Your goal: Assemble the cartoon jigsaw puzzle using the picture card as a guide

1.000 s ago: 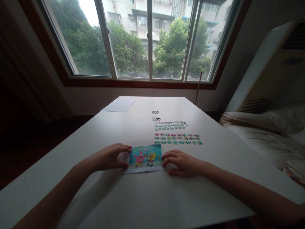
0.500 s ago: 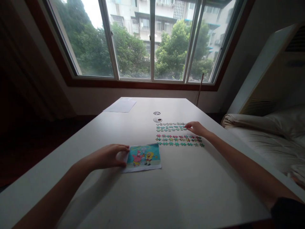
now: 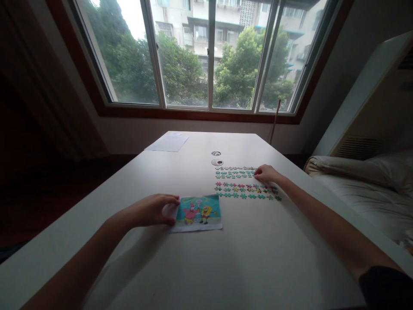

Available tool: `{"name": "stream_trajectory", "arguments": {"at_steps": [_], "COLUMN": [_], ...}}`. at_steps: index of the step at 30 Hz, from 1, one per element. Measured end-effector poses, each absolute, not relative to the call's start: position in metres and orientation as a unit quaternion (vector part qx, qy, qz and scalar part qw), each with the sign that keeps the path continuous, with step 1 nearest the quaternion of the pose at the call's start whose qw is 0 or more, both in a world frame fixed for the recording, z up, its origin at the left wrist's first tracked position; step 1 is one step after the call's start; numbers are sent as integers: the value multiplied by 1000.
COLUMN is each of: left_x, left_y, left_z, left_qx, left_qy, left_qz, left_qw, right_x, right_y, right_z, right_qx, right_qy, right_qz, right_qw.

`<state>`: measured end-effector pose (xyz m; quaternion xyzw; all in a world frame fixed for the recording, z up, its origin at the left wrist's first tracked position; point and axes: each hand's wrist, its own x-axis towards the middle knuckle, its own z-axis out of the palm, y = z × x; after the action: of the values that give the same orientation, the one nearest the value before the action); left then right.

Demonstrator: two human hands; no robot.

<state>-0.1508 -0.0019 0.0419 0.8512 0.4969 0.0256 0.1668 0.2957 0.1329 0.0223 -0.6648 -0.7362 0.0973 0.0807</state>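
My left hand point(image 3: 156, 210) holds the left edge of a small picture sheet point(image 3: 200, 212), thumb below and fingers above. Cartoon figures in pink and yellow on a teal ground are printed on the sheet, which lies close to the table surface. Beyond it and to the right, loose jigsaw puzzle pieces point(image 3: 238, 189) are laid out in several rows, mostly green, some pink and yellow. At the right end of the upper rows, my right hand point(image 3: 267, 173) has its fingertips pinched at a puzzle piece, which the fingers partly cover.
Two small round items point(image 3: 217, 162) lie on the white table point(image 3: 193, 267) behind the puzzle rows. Papers point(image 3: 167, 142) rest at its far left corner. A window point(image 3: 209, 56) is beyond the table, and a padded, pale-covered seat point(image 3: 358, 181) stands on the right.
The whole view has shifted a little, so everything appears slightly further right. Both hands stay at nearly the same places relative to the sheet and the puzzle rows.
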Motion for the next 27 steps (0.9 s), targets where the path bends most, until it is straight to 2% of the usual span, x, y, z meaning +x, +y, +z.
{"name": "stream_trajectory", "arguments": {"at_steps": [8,14,20,27], "left_x": [-150,-147,-148,-150], "left_y": [-2,-5,-5,-5], "left_z": [45,47,47,44], "left_qx": [849,849,849,850], "left_qy": [501,501,501,499], "left_qz": [20,15,15,19], "left_qw": [167,165,165,164], "right_x": [301,300,288,240], "right_y": [141,138,114,22], "right_z": [31,24,24,22], "right_qx": [-705,-682,-615,-454], "right_qy": [-671,-681,-734,-823], "right_qz": [212,228,183,208], "right_qw": [82,140,221,270]}}
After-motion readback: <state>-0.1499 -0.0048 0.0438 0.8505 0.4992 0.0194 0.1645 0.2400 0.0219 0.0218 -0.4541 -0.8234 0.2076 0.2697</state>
